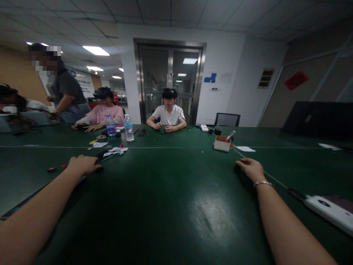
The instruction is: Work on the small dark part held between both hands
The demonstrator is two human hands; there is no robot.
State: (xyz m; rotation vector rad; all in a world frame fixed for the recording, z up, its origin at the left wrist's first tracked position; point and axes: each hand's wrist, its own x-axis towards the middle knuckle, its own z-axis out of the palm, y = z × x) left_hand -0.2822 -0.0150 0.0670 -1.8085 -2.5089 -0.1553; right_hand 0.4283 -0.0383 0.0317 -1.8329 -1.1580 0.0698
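On the left of the green table, my left hand (85,165) lies palm down, its fingers bent over a small black object (99,169). The object is mostly hidden under the fingers, and its kind cannot be made out. Over on the right, my right hand (251,169) wears a silver bracelet (263,183). Its fingers close on another small dark object (236,168), also too blurred to name. A thin cable (277,181) passes beside this hand to a white power strip (331,213).
Crumpled paper (115,151), a roll of tape (101,138) and two water bottles (128,128) stand or lie beyond my left hand. An open cardboard box (222,144) sits beyond my right. Several people are around the table, one seated opposite (168,116). A black monitor (320,119) stands far right.
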